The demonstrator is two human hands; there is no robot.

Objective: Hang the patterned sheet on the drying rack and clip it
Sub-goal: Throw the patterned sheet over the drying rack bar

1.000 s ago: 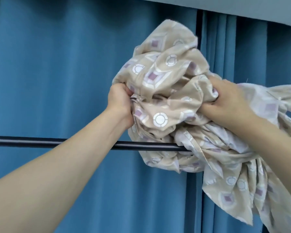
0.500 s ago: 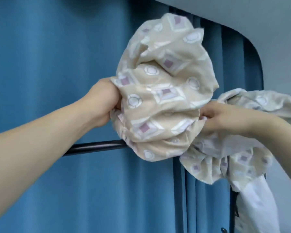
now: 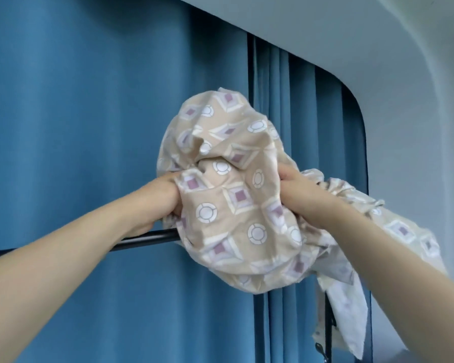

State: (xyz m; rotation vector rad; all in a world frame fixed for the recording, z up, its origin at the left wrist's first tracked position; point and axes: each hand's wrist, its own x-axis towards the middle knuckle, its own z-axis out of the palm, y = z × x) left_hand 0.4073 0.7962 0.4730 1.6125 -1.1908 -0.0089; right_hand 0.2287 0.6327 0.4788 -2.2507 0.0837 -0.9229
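Both hands, left hand (image 3: pixel 161 197) and right hand (image 3: pixel 303 195), clutch fistfuls of the bunched patterned sheet (image 3: pixel 236 203) raised just above the drying rack bar (image 3: pixel 147 238) below the left grip; released as a wad, it likely slides off, and its tail trailing right could drag it down.

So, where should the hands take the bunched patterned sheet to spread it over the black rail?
Probably at an edge, not the crumpled middle. The patterned sheet is balled up between the left hand and the right hand above the black rail. The loose white-backed tail hanging at lower right offers a free hem; reach it from below right.
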